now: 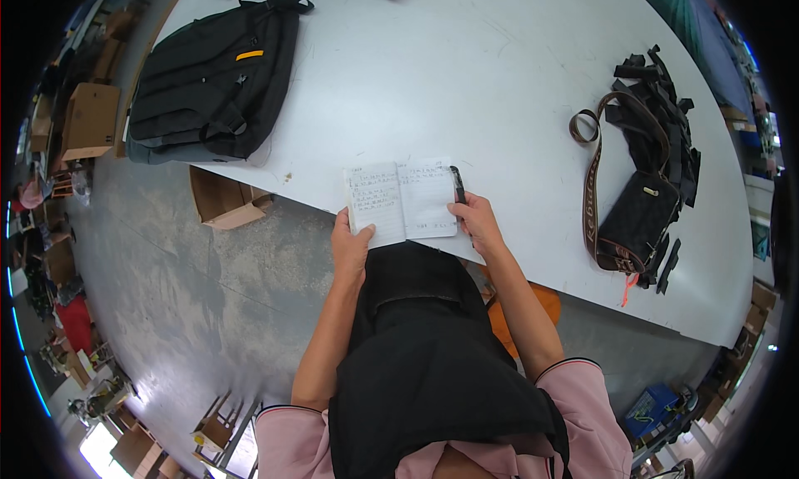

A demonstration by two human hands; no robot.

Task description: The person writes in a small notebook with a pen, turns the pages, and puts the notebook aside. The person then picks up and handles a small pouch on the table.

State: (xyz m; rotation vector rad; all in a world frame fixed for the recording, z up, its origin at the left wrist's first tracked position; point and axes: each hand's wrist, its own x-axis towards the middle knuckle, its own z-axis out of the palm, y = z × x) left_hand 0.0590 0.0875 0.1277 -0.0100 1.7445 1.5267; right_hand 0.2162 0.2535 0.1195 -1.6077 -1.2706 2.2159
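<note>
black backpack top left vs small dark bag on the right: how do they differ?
The backpack is the larger and lies flat by the table's left edge; the small bag sits near the right edge against a pile of black strap pieces. The backpack is plain black with one yellow tab; the small bag has brown trim and a long brown strap looping out. Both are dark, rest on the table, and neither is touched by the hands.

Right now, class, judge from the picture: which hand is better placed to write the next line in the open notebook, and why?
The right hand, probably. It already holds the black pen at the right page's edge, while the left hand grips the notebook at its left page, steadying it on the table.
</note>
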